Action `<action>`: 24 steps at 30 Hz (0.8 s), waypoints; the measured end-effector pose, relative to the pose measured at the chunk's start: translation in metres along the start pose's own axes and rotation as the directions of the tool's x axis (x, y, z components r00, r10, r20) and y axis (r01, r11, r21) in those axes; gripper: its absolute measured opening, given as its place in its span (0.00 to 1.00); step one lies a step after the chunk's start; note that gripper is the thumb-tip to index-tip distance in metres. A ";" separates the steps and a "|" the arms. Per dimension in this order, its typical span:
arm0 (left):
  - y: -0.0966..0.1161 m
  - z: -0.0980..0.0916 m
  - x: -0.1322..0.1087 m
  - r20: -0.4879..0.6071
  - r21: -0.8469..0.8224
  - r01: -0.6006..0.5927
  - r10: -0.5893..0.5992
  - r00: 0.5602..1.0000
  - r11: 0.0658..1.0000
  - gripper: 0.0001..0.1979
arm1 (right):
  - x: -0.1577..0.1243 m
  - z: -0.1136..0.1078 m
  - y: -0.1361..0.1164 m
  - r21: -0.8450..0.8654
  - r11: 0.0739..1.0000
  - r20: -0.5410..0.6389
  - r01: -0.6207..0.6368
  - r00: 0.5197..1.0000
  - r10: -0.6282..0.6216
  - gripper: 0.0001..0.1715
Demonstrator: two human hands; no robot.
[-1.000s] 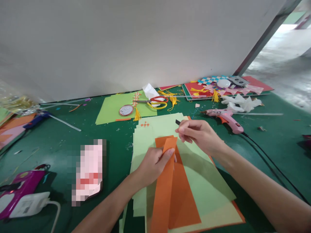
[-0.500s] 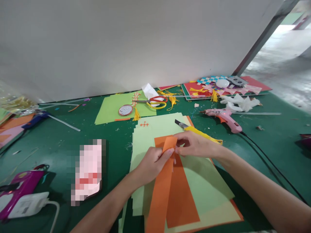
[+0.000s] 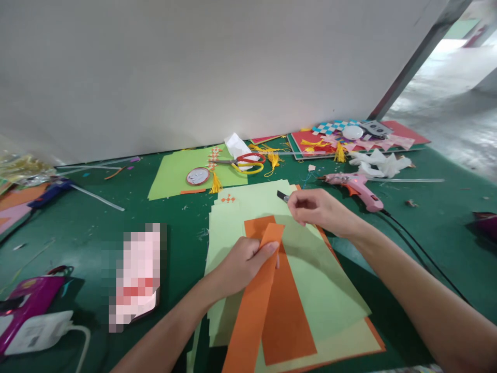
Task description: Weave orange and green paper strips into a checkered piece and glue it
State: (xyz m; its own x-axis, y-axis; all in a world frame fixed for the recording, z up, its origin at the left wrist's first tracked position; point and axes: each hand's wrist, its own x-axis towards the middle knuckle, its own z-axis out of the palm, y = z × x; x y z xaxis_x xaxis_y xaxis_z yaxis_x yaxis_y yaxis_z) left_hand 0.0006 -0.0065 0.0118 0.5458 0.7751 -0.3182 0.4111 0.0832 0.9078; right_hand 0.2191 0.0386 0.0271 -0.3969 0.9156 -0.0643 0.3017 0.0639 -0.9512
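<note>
An orange paper strip is pinched between thumb and fingers of my left hand, its upper end tilted to the right. Under it lies a wider orange paper piece on the stack of pale green sheets. My right hand is apart from the strip, with curled fingers drawn together; what they hold, if anything, is hidden. Just beyond its fingertips the blade of a utility knife shows on the green sheets. The hand and wrist cover the knife's handle.
A pink glue gun with a cord lies to the right. Scissors, a round tin and yellow tassels are at the back. A blurred-out phone-like object and a purple device lie left.
My right hand has let go of the orange strip's upper end and moved up and right, over the utility knife. My left hand keeps the strip, whose top has tipped slightly right.
</note>
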 end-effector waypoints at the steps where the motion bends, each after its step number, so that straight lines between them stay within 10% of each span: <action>1: 0.000 0.000 0.000 -0.022 -0.003 0.000 0.000 1.000 1.000 0.27 | 0.000 -0.002 0.000 0.067 0.998 -0.029 -0.016 0.999 0.018 0.04; 8: -0.003 0.003 0.003 -0.214 -0.038 0.014 -0.022 0.977 0.999 0.28 | 0.001 0.017 0.001 0.271 0.941 0.207 -0.202 0.967 0.148 0.06; 24: -0.010 0.009 0.007 -0.378 -0.010 -0.023 0.017 0.926 1.000 0.24 | 0.000 0.053 0.002 0.485 0.837 0.105 -0.255 0.967 0.233 0.05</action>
State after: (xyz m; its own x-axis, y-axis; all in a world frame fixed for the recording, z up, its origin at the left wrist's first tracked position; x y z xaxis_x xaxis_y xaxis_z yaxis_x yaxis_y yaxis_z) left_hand 0.0076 -0.0074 -0.0020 0.2366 0.9556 -0.1755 0.3911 0.0717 0.9175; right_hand 0.1739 0.0176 0.0097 -0.4042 0.8584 -0.3159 -0.0671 -0.3723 -0.9257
